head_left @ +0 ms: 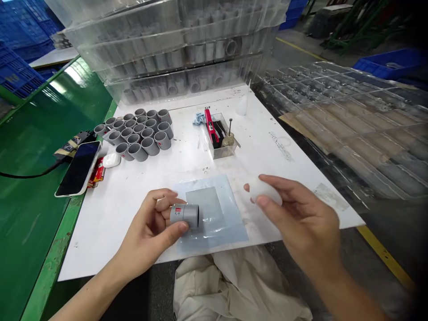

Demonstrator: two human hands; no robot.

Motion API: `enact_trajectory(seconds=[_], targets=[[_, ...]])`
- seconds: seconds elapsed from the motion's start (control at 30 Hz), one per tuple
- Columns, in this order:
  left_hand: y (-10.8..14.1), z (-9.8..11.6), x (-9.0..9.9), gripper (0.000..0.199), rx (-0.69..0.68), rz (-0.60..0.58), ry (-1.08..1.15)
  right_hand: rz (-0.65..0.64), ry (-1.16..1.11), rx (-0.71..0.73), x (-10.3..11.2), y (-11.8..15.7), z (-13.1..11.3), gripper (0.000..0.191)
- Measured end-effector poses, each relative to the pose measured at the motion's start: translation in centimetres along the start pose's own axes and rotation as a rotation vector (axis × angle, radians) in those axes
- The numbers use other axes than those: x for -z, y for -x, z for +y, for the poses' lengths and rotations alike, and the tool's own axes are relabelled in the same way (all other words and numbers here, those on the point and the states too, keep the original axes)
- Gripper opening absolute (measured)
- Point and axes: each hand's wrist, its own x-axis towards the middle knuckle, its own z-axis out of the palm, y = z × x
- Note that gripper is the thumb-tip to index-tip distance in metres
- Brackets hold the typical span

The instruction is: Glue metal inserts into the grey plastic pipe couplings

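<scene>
My left hand point(155, 227) is closed round a short grey tube point(186, 216) with a small red mark, lying sideways over the left part of a blue sheet point(234, 223). A darker grey square point(209, 207) rests in the middle of that sheet. To the right, my right hand point(294, 209) grips a white squeeze bottle point(265, 191), whose tip is blurred. Several more grey tubes point(149, 146) stand upright in a group at the table's back left.
An open clear box point(223, 153) holds a red tool point(211, 127) and a small jar point(228, 140). Left are a phone point(78, 169) and white case point(111, 160). Clear trays point(187, 58) of tubes are stacked behind the white table point(110, 223).
</scene>
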Motion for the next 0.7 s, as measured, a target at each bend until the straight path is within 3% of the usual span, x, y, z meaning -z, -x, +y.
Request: enact_trajectory(seconds=[0.2,0.4,0.53,0.7], targets=[[-0.1,-0.3,0.2,0.030,-0.008,-0.107,-0.121,0.127,-0.112,-0.091,-1.6,2.7,0.5,0.022],[0.0,-0.8,-0.1,0.039,0.061,-0.079,-0.151,0.309,-0.267,0.101,-3.6,3.6,1.4,0.018],[0.4,-0.7,-0.1,0.040,0.108,-0.086,-0.129,0.336,-0.262,0.256,-5.2,3.8,1.4,0.017],[0.1,-0.5,-0.2,0.038,0.135,-0.073,-0.132,0.269,-0.327,0.205,-5.6,4.5,1.3,0.024]])
